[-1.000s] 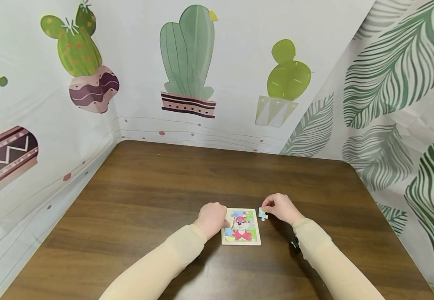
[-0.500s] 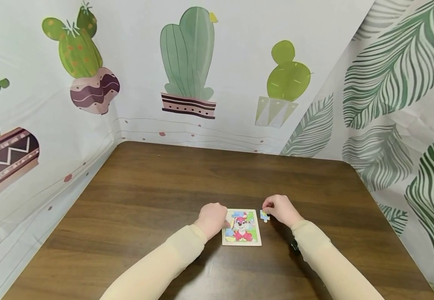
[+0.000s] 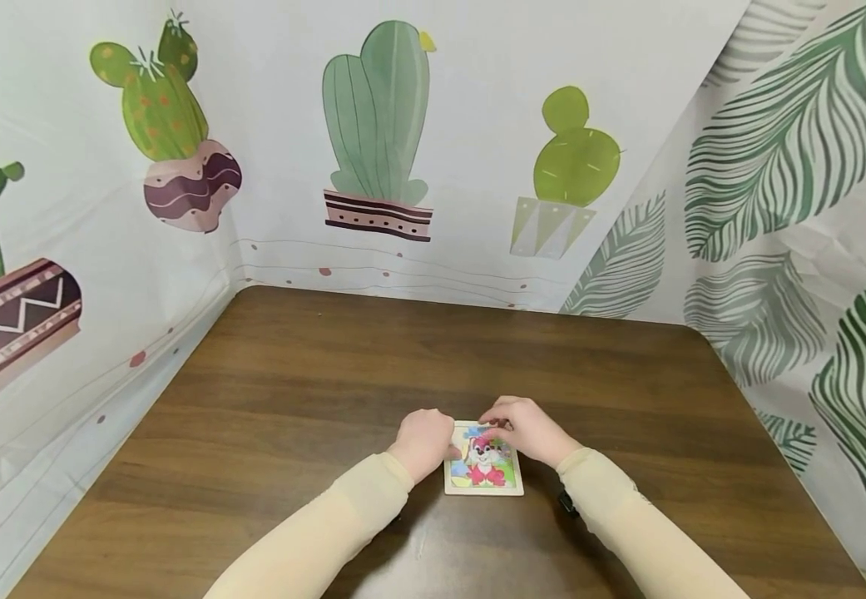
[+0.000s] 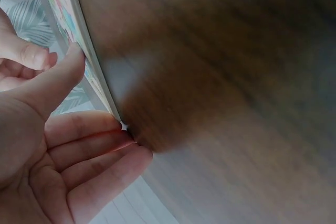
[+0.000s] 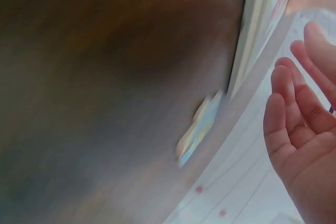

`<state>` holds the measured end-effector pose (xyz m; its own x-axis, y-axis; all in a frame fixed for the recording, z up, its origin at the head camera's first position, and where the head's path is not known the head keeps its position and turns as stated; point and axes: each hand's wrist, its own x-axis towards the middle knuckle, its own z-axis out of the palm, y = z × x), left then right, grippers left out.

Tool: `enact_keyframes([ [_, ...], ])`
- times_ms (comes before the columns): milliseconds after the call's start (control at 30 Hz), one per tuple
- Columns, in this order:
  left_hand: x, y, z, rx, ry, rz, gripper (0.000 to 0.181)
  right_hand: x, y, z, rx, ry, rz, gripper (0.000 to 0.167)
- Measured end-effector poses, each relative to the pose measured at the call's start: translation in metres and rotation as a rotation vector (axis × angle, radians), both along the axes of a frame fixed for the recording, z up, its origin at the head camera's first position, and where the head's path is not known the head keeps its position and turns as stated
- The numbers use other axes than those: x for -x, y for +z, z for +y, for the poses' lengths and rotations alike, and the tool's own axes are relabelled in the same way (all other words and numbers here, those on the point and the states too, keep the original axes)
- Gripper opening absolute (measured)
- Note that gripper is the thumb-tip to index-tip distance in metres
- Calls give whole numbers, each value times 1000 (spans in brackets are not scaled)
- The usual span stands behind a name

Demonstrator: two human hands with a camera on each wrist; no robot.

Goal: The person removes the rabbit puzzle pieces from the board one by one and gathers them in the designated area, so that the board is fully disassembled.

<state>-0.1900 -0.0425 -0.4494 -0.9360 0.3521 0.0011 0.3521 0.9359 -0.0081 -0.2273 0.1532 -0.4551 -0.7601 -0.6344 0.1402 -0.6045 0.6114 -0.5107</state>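
Note:
A square puzzle tray (image 3: 483,491) with a pink cartoon animal picture lies on the table. My left hand (image 3: 423,441) holds its left edge; in the left wrist view the thumb of this hand (image 4: 58,140) lies on the tray's rim (image 4: 94,61), the other fingers at its edge. Over the tray's top right part is my right hand (image 3: 530,428), fingers bent. The right wrist view shows no piece between the fingers of that hand (image 5: 310,124); a loose blue and yellow piece (image 5: 199,129) lies beside the tray. The head view does not show this piece.
The brown wooden table (image 3: 313,366) extends around the tray. Behind it and at both sides hangs a white cloth (image 3: 477,166) printed with cacti and leaves.
My right hand has let go of the loose piece and moved left from beside the tray to over its top right part. My left hand has stayed at the tray's left edge.

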Motion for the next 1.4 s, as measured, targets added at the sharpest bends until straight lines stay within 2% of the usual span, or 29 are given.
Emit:
enact_keyframes([
  [100,0,0,0,4,-10,28,35,-1,0,-10,-13,40,-7,21],
  [200,-1,-1,-1,20,-22,54,37,-1,-2,-16,-46,66,21,22],
  [400,-2,-1,-6,80,-79,121,40,-1,-4,-23,-103,90,62,26],
  [533,-4,-1,-9,98,-93,92,52,-2,-6,-24,-126,91,84,26],
  [733,-8,0,-9,127,-89,10,97,-4,-7,-25,-162,79,94,22],
  [833,-9,-2,-9,153,-95,4,106,-5,-7,-27,-174,64,77,21],
  [1067,-10,-3,-9,160,-105,38,107,-5,-4,-29,-162,73,90,19],
  [1233,-12,0,-9,166,-107,60,105,-6,-2,-30,-162,68,97,21],
  [1400,-14,2,-8,176,-109,61,105,-7,-3,-30,-145,35,41,28],
])
